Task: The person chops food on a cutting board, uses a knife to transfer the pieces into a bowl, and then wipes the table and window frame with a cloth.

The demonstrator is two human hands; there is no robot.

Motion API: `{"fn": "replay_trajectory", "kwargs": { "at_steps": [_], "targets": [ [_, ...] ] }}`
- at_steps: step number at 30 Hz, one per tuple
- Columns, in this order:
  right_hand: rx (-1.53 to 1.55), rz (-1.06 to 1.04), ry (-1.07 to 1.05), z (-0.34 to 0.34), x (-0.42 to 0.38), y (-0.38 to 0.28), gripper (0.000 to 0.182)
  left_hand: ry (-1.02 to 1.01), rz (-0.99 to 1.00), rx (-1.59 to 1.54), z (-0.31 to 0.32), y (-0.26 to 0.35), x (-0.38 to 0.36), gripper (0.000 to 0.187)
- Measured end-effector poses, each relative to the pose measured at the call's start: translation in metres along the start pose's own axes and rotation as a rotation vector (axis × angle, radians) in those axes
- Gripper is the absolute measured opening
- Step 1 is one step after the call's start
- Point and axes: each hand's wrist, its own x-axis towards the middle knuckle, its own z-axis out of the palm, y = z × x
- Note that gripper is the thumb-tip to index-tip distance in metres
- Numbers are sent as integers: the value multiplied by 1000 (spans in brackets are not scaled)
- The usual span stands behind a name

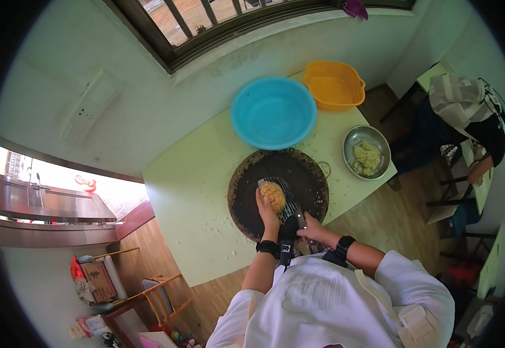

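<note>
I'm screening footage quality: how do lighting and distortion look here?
Head view: wide-angle distortion bows the window frame, with black rounded borders; head view, left: glare whitens the area above the counter; head view, centre: the round board looks dark, but left hand, right hand and crumbly lump read clearly.

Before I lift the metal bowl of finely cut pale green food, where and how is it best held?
I would probably take the metal bowl by its left and right rim, two-handed from the near side: no handle shows, the round rim is uncovered, and the finely cut pale green food inside suggests keeping it level.
</note>
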Motion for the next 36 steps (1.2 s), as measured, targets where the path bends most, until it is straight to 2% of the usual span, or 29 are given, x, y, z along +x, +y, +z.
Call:
{"fn": "replay_trajectory", "kwargs": {
  "at_steps": [5,9,12,14,16,18,20,22,23,25,26,28,36],
  "targets": [
    [103,-31,28,-11,1,-12,40,76,39,-77,6,2,1,51],
    [204,-50,-21,-22,0,-26,37,70,108,-105,27,39,-3,53],
    [224,-96,-23,-36,-5,-59,30,2,191,-206,52,79,4,57],
    [260,-138,-29,-48,-4,-84,33,-39,160,-133,76,119,14,61],
    [295,-180,-32,-62,-1,-113,35,-81,252,-28,94,142,36,64],
    [337,-312,38,-76,6,-145,35,-313,430,66,103,159,67,65],
    [144,-283,195,-93,28,-165,31,-315,414,86,99,164,83,65],
    [-549,-562,538,-114,72,-163,33,-311,362,127,91,159,97,66],
    [-550,-561,539,-123,78,-170,33,-309,339,148,86,157,105,66],
    [-722,-392,566,-138,92,-184,32,-310,305,197,78,157,128,68],
    [-720,-392,562,-142,94,-187,32,-305,281,223,72,154,136,69],
    [-706,-509,711,-145,89,-194,28,-279,217,271,63,151,137,70],
    [-640,-468,625,-148,92,-176,30,-153,100,200,48,154,115,65]
  ]
}}
